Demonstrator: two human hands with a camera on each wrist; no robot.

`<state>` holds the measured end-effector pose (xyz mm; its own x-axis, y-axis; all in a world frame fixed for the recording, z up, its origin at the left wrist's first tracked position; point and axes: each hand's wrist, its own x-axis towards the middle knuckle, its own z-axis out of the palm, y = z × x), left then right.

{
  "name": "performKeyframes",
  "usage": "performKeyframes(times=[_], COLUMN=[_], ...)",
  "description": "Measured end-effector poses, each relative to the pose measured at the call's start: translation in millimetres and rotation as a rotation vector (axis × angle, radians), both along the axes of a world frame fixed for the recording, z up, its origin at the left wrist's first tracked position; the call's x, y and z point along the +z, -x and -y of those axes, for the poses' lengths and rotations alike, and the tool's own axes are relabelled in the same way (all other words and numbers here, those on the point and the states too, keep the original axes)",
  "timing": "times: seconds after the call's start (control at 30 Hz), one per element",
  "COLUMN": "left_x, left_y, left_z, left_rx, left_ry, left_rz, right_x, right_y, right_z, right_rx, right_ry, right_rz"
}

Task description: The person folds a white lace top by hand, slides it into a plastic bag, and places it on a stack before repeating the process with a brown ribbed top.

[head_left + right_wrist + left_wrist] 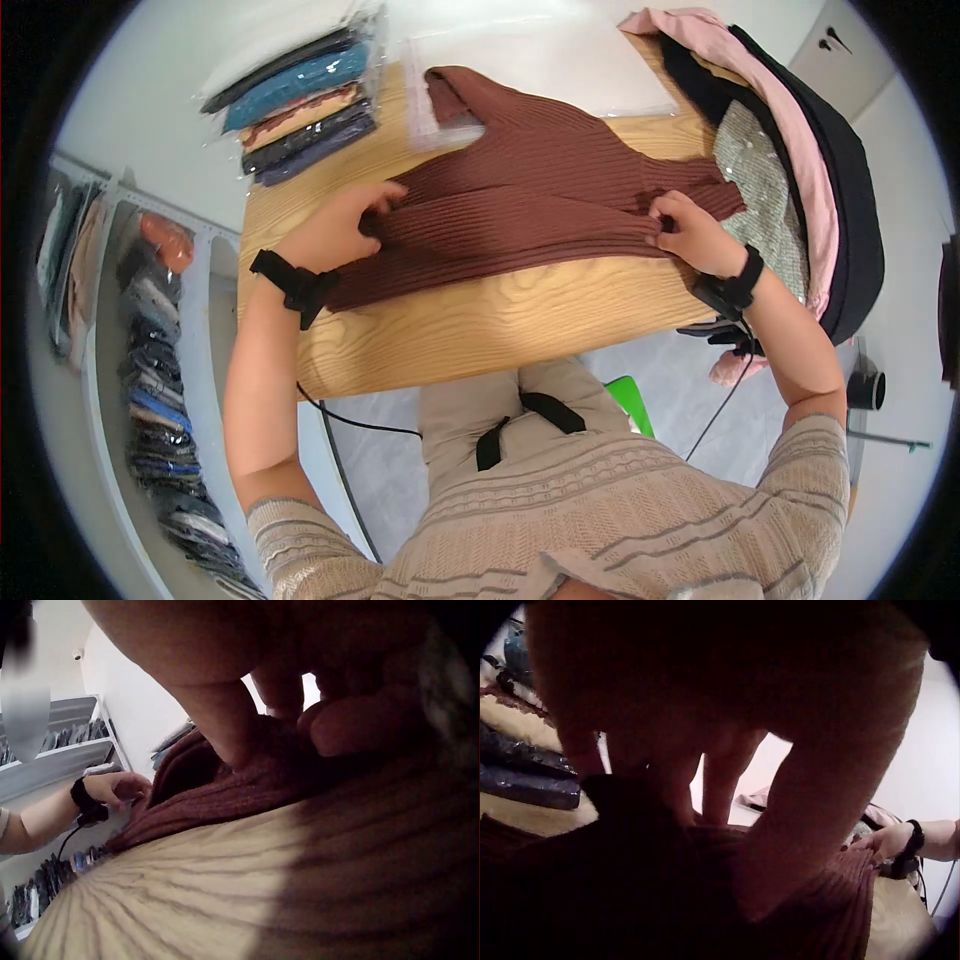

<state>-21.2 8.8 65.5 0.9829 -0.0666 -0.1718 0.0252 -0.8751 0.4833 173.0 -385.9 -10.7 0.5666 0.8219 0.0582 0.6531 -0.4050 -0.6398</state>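
A reddish-brown ribbed knit sweater lies spread over the wooden table, one narrow part reaching to the back and another to the right. My left hand rests on its left end, thumb and fingers spread apart with fabric between them. Dark in the left wrist view, the fingers of this hand point down onto the knit. At the right end, my right hand pinches the near edge between thumb and fingers. The right wrist view shows the thumb pressed into a raised fold of the sweater.
Bagged folded garments are stacked at the back left. Clear plastic bags lie along the back of the table. Pink, black and grey clothes are heaped over the right side. Shelves with packed clothes stand on the left.
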Motion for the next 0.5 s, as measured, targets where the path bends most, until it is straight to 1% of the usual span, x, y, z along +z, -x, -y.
performKeyframes(times=[0.03,0.1,0.13,0.2,0.23,0.27,0.33,0.37,0.5], left_x=[-1,0,1,-1,-13,-16,-25,-26,-37], left_y=[4,8,10,13,13,13,10,10,4], left_z=[-6,-16,-20,-28,-35,-35,-33,-30,-33], left_rx=[0.023,0.097,0.117,0.261,0.269,0.277,0.031,0.036,0.081], left_ry=[-0.008,0.271,0.256,0.249,0.385,0.379,0.244,0.13,0.092], left_rz=[0.002,0.228,0.238,0.194,0.13,0.143,0.129,0.125,0.138], right_x=[-2,3,1,-2,-1,2,6,6,5], right_y=[-2,1,-1,-1,0,0,2,3,3], right_z=[1,-2,0,1,1,0,-1,-1,0], right_rx=[0.01,0.001,0.005,-0.032,-0.03,-0.031,-0.032,-0.043,-0.048], right_ry=[0.016,0.006,0.004,0.008,0.019,0.033,0.038,0.049,0.021], right_rz=[0.002,-0.018,-0.021,-0.03,-0.031,-0.031,-0.027,-0.035,-0.036])
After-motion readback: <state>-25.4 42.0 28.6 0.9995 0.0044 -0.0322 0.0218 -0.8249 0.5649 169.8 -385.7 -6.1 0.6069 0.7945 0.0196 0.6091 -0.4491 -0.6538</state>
